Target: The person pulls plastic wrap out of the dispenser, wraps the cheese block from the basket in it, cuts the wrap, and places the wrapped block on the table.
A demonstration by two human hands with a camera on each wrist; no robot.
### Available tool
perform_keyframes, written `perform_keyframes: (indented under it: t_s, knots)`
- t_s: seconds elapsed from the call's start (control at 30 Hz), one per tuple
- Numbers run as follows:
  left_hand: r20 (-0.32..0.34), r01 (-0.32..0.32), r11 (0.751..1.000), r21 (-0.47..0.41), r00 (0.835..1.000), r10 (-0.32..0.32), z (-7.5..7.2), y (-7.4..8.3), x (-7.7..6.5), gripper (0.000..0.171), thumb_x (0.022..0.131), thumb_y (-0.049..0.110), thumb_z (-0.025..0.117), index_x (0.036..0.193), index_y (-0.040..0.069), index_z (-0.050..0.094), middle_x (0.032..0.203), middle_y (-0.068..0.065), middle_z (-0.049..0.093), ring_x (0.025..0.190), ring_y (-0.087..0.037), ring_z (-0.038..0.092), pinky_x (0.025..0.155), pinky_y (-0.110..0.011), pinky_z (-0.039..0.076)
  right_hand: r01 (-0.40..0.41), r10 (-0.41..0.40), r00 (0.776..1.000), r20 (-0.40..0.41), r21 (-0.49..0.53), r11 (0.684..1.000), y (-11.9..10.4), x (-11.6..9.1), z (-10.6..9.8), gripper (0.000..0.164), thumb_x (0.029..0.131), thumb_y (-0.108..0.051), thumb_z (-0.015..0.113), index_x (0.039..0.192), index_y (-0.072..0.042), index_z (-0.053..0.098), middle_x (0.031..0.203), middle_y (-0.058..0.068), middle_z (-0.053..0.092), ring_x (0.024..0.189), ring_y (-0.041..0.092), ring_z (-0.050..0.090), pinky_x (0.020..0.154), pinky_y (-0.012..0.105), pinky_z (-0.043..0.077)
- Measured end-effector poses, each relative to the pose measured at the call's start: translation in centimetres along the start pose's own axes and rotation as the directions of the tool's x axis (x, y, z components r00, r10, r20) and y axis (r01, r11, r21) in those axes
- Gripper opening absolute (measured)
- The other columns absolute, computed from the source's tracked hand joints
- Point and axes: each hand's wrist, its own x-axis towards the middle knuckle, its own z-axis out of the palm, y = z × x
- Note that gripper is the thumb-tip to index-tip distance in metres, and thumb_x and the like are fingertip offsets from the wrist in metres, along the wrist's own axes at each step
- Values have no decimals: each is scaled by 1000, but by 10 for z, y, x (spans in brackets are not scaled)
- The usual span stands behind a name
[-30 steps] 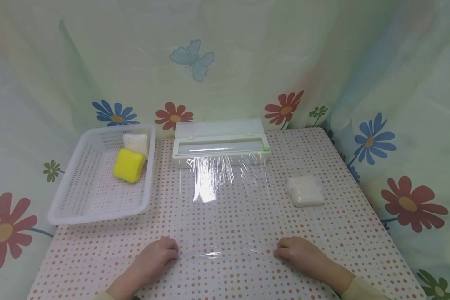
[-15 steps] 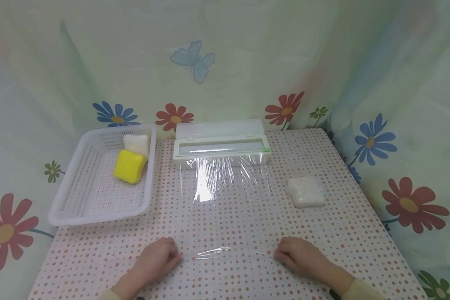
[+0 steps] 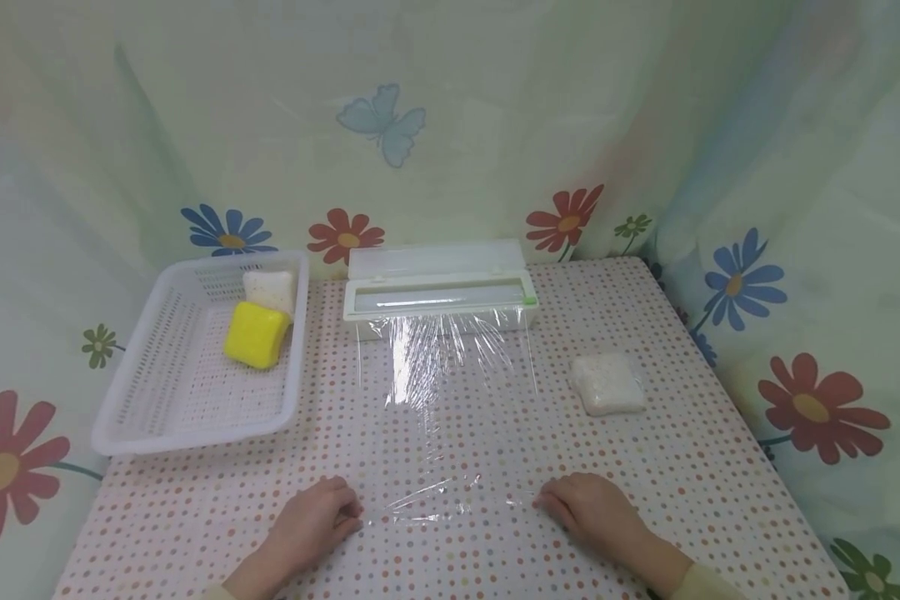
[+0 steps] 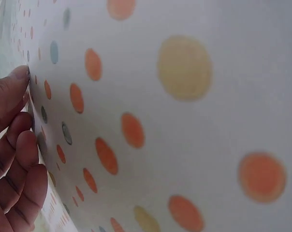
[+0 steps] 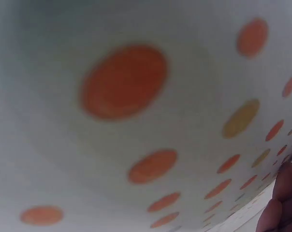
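Note:
A sheet of clear cling film (image 3: 427, 417) runs from the white cling film box (image 3: 438, 312) toward me, close over the dotted tablecloth. My left hand (image 3: 311, 521) pinches its near left corner; in the left wrist view the thumb (image 4: 13, 92) presses in low against the cloth, with the other fingers loosely curled. At the near right corner my right hand (image 3: 596, 512) pinches the film, though its fingertips are mostly hidden in the head view. Only a few fingers (image 5: 281, 193) show at the right wrist view's edge. The box's lid (image 3: 435, 258) stands open at the back.
A white basket (image 3: 195, 433) stands at the left, holding a yellow block (image 3: 257, 335) and a white block (image 3: 270, 289). A white block wrapped in film (image 3: 607, 383) lies on the right side of the table. Flowered curtains (image 3: 457, 125) enclose the back and sides.
Both hands stay low at the film's near corners, with small shifts of the fingers. The film's near part shows more creases and looks slacker. The view has shifted slightly.

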Motion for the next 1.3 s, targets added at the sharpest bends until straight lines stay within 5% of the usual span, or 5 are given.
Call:
perform_keyframes:
  t_s: [0.13,0.47,0.6,1.07,1.3]
  knots:
    - [2,7,1000,-6,1000,-7,1,0,-2,14,79,24,84,83,24,71,82,15,61,77,0,60,87,-36,60,-52,52,998,45,-2,999,-1,3,1,7,94,-24,72,87,-23,71,75,-15,67,67,-4,57,65,23,55]
    - [-31,-26,1000,9,999,27,4,-2,-5,14,80,24,84,84,24,70,82,17,58,75,3,56,70,-24,55,57,-78,993,-93,-213,975,-4,1,8,19,81,-25,85,94,-23,72,95,-9,67,82,4,63,72,23,58]
    - [-40,-43,999,5,998,43,5,-3,-6,14,80,23,84,84,24,70,82,18,58,75,3,55,70,-23,55,75,-100,990,-101,-222,972,-5,0,10,22,80,-24,86,98,-24,73,104,-8,74,94,9,69,82,30,61]
    - [-4,-54,999,-3,999,54,0,-4,-6,13,81,25,83,86,24,70,83,17,58,75,3,54,69,-23,54,63,-89,989,-115,-212,975,-7,-3,12,24,77,-21,88,99,-21,79,105,-7,78,96,11,68,85,30,60]
    - [-83,33,997,-73,996,-39,-14,-2,-6,10,86,23,78,87,26,69,87,16,60,80,2,56,72,-22,54,42,-68,991,-113,-219,975,-8,-3,12,25,76,-20,88,99,-22,79,105,-7,79,95,9,67,84,28,60]
